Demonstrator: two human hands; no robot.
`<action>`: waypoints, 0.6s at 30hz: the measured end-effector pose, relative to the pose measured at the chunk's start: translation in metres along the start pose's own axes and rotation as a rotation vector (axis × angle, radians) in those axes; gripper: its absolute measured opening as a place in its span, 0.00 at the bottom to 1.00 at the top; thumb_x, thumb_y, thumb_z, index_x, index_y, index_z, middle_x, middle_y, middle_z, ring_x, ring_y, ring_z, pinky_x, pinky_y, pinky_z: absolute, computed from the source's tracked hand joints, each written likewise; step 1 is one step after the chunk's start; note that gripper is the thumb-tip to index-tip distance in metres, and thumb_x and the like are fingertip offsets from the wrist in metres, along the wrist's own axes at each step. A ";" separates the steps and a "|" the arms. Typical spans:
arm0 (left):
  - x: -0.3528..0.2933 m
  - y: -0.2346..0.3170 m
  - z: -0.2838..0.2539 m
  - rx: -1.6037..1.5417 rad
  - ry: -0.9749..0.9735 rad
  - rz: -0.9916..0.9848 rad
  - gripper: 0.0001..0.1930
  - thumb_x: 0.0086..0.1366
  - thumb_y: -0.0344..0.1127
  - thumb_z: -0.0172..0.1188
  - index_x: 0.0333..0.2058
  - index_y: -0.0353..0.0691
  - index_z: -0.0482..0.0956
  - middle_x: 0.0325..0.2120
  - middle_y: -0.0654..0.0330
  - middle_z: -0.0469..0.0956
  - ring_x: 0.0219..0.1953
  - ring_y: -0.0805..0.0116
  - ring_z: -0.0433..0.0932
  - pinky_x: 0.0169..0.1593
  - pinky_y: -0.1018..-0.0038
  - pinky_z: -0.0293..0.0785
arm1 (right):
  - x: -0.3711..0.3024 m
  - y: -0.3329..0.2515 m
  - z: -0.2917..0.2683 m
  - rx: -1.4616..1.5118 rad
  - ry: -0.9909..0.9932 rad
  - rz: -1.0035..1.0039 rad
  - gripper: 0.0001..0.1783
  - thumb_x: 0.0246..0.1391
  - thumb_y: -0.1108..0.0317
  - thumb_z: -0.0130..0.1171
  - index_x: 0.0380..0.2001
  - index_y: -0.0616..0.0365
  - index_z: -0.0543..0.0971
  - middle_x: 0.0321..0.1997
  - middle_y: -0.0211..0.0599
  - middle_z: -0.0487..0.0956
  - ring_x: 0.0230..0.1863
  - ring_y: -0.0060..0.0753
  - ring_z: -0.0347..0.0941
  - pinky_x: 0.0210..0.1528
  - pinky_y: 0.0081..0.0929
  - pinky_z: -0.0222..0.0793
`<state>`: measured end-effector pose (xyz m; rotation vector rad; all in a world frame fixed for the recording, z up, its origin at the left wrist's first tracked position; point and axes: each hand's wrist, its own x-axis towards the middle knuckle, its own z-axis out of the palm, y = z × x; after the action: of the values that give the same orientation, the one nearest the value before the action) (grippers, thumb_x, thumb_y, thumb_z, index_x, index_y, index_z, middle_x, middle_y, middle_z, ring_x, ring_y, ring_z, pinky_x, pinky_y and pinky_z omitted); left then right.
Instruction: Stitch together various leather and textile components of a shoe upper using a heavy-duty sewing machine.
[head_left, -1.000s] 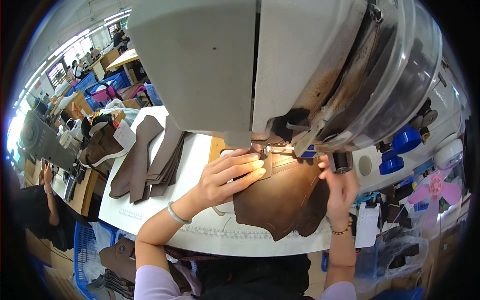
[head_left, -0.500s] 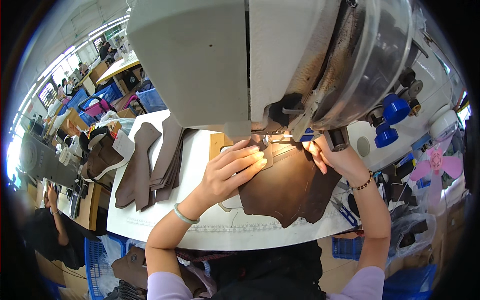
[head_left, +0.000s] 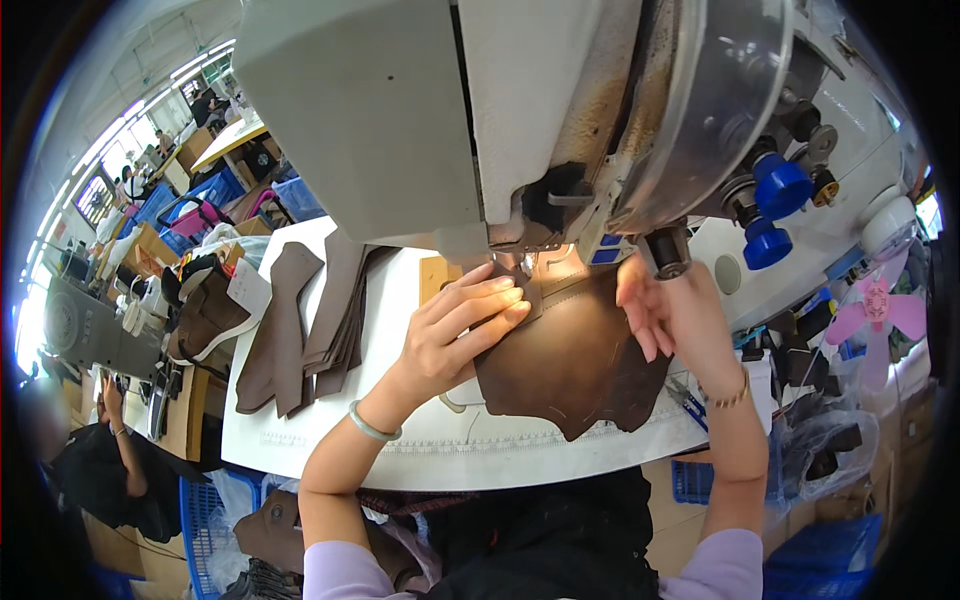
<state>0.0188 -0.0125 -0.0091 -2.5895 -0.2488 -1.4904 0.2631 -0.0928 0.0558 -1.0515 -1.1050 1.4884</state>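
A large brown leather piece [head_left: 560,365] with stitched lines lies under the head of a sewing machine [head_left: 370,120]. Near the needle area, the outstretched fingers of my left hand [head_left: 455,325] rest on a smaller brown piece [head_left: 527,303] overlapping the large one. My left thumb is mostly hidden. Over the large piece's right side, my right hand [head_left: 675,320] is open, its fingers loosely bent and apart with nothing in them. Part of this hand is behind the machine's dark cylinder [head_left: 667,252]. Thread snips [head_left: 687,400] with blue handles lie below it.
Long brown leather pieces [head_left: 335,330] are stacked on the white table [head_left: 400,465], left of my left hand. Beyond them stands a brown shoe [head_left: 208,315] with a white sole. A pink fan [head_left: 876,306] is at the right. Another person's arm [head_left: 122,445] shows far left.
My right hand has come away from the upper right of the leather, and its fingers have loosened. My left hand stays on the leather. The whole view has shifted slightly.
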 end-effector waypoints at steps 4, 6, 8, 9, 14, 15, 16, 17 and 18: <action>0.000 0.000 0.000 -0.013 0.004 -0.020 0.13 0.49 0.29 0.65 0.37 0.37 0.82 0.36 0.58 0.79 0.44 0.59 0.80 0.55 0.56 0.78 | -0.030 0.030 0.005 -1.282 0.246 -0.932 0.23 0.40 0.80 0.55 0.45 0.58 0.75 0.38 0.35 0.76 0.38 0.35 0.73 0.37 0.29 0.67; -0.001 0.001 0.000 -0.021 0.001 -0.031 0.13 0.49 0.29 0.65 0.37 0.37 0.82 0.36 0.58 0.79 0.44 0.59 0.80 0.55 0.56 0.77 | -0.031 0.040 0.003 -1.484 0.200 -1.000 0.28 0.38 0.80 0.55 0.49 0.58 0.74 0.45 0.36 0.75 0.46 0.38 0.73 0.46 0.33 0.69; -0.001 0.001 0.000 -0.032 -0.003 -0.038 0.13 0.50 0.29 0.65 0.37 0.37 0.82 0.37 0.58 0.78 0.44 0.59 0.80 0.55 0.56 0.77 | -0.022 0.051 0.006 -1.598 0.128 -1.029 0.32 0.39 0.79 0.54 0.54 0.58 0.72 0.56 0.37 0.71 0.59 0.39 0.66 0.62 0.39 0.61; 0.000 0.001 0.000 -0.024 -0.011 -0.030 0.14 0.49 0.29 0.65 0.37 0.37 0.82 0.37 0.58 0.78 0.44 0.59 0.80 0.55 0.56 0.77 | -0.016 0.053 0.005 -1.593 0.131 -1.029 0.32 0.39 0.79 0.54 0.54 0.58 0.72 0.56 0.37 0.71 0.59 0.39 0.66 0.62 0.39 0.61; 0.000 -0.002 -0.004 -0.027 -0.036 -0.004 0.15 0.48 0.30 0.65 0.38 0.37 0.82 0.38 0.59 0.78 0.45 0.59 0.79 0.55 0.56 0.77 | 0.012 0.056 0.000 -1.464 0.037 -1.167 0.24 0.47 0.72 0.53 0.52 0.58 0.74 0.56 0.35 0.73 0.58 0.36 0.68 0.63 0.38 0.63; 0.000 -0.002 -0.004 -0.023 -0.046 -0.006 0.15 0.48 0.30 0.65 0.38 0.38 0.82 0.39 0.60 0.78 0.46 0.59 0.79 0.55 0.56 0.77 | 0.014 0.056 0.000 -1.420 0.042 -1.210 0.23 0.48 0.71 0.53 0.51 0.58 0.75 0.55 0.34 0.74 0.57 0.34 0.69 0.61 0.37 0.64; 0.000 -0.002 -0.004 -0.022 -0.052 -0.003 0.16 0.48 0.30 0.65 0.38 0.39 0.82 0.39 0.60 0.78 0.46 0.59 0.79 0.55 0.56 0.76 | 0.015 0.056 0.000 -1.430 0.032 -1.193 0.23 0.48 0.71 0.53 0.51 0.58 0.75 0.55 0.34 0.74 0.57 0.34 0.69 0.61 0.37 0.64; 0.000 -0.001 -0.005 -0.021 -0.061 -0.009 0.16 0.48 0.30 0.65 0.38 0.39 0.82 0.39 0.60 0.78 0.46 0.59 0.79 0.55 0.56 0.76 | 0.016 0.055 -0.001 -1.435 0.039 -1.203 0.22 0.48 0.70 0.53 0.50 0.57 0.76 0.54 0.33 0.75 0.55 0.33 0.70 0.60 0.36 0.64; -0.001 0.000 -0.006 0.007 -0.070 -0.031 0.16 0.48 0.30 0.65 0.39 0.39 0.83 0.39 0.60 0.78 0.47 0.59 0.79 0.56 0.56 0.76 | 0.016 0.054 0.000 -1.440 0.048 -1.212 0.21 0.49 0.69 0.53 0.48 0.57 0.76 0.53 0.32 0.76 0.54 0.31 0.71 0.59 0.35 0.65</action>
<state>0.0136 -0.0142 -0.0067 -2.6470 -0.3026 -1.4079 0.2502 -0.0839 0.0016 -0.8561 -2.2317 -0.4715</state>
